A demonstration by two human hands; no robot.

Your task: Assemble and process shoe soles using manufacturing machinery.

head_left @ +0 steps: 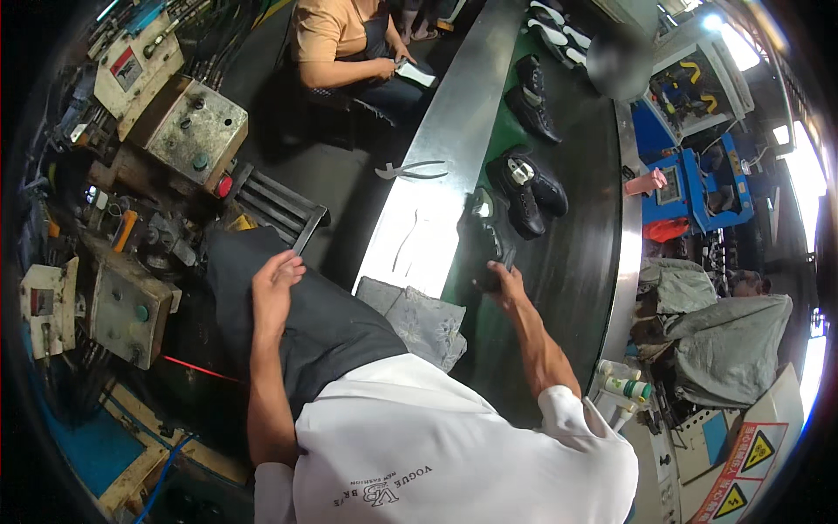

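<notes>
My right hand (504,284) is closed around the near end of a black shoe (493,231), over the dark belt. Just past it, more black shoes (528,196) sit on the belt, one with a pale insert showing in its opening. My left hand (279,272) hangs above my dark trousers, fingers loosely extended with nothing in them. On the metal ledge (471,113) between my knees and the belt lie pincers (410,170) with spread handles and a thin bent strand (406,240). A worn grey cloth (419,319) drapes over the ledge's near end.
Further along the belt (572,227) are black shoes (532,100) and black-and-white ones (559,35). Across the ledge sits a person (340,44) holding a white-soled shoe (415,72). Machine control boxes (190,131) crowd my left; blue machinery (707,183) and a grey cover (729,349) stand right.
</notes>
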